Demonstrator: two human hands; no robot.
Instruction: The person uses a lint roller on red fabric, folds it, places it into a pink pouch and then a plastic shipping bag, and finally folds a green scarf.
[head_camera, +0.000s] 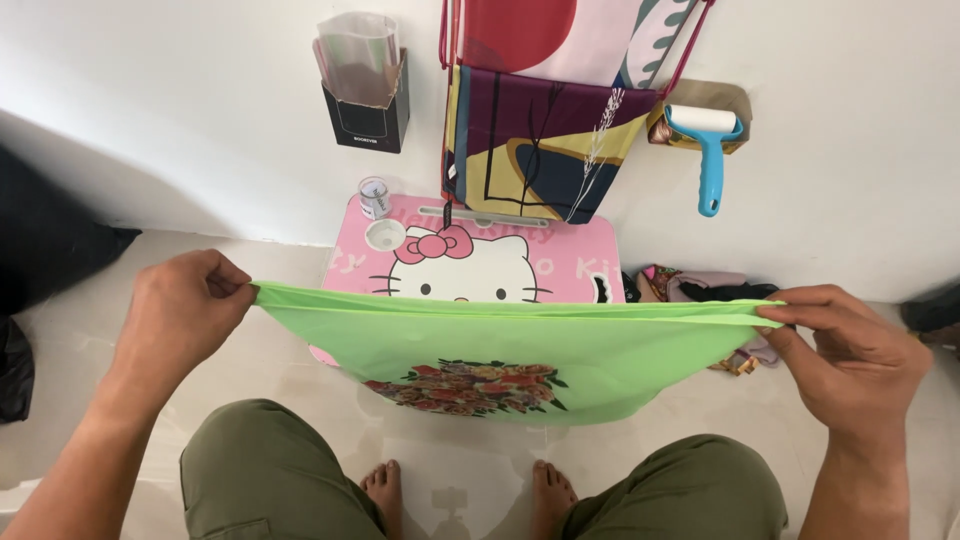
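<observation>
Green cloth (520, 345) is stretched taut, left hand (180, 310) and right hand (850, 350) each pinching a corner, so a slack pinch could drop it onto the pink bench (590, 265).

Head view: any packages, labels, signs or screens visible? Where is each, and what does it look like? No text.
Black box: on the wall, upper left of centre; open-topped, small pale label low on its front, clear sheets inside.
Small round tape roll: on the pink cartoon-cat table, back left corner; white label on top.
Green cloth: stretched between left hand and right hand; printed flower motif.
No signs or screens.
</observation>
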